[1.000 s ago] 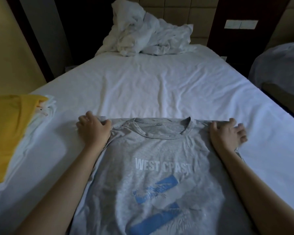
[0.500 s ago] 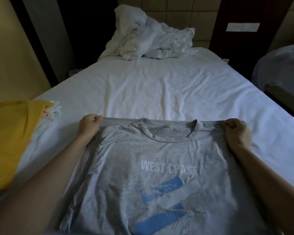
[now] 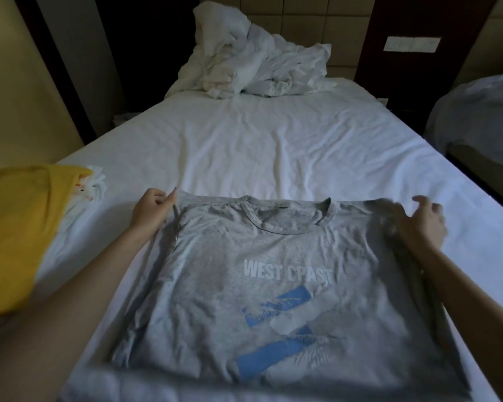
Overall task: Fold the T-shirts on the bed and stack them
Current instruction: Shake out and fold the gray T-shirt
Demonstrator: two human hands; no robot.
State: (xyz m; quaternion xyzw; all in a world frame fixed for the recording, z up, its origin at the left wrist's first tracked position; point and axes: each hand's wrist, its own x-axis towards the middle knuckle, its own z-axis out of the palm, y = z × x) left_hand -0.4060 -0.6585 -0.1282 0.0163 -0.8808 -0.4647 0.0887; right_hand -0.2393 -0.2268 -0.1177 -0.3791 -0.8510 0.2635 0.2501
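A grey T-shirt (image 3: 273, 256) with white "WEST COAST" lettering and a blue print lies front up on the white bed (image 3: 273, 152), collar away from me. My left hand (image 3: 150, 211) pinches its left shoulder corner between thumb and fingers. My right hand (image 3: 421, 224) sits at the right shoulder, blurred, with the fabric bunched under it and the fingers partly spread. At the left edge of the bed lies a yellow T-shirt (image 3: 15, 233) on top of white garments (image 3: 84, 195).
A crumpled white duvet and pillow heap (image 3: 253, 65) sits at the head of the bed. A second bed (image 3: 476, 117) stands to the right across a narrow dark gap. A yellow wall runs along the left.
Both hands went from pressing flat on the shirt's shoulders to gripping the shoulder corners and lifting them. The right hand is now moving and blurred, its fingers loosening.
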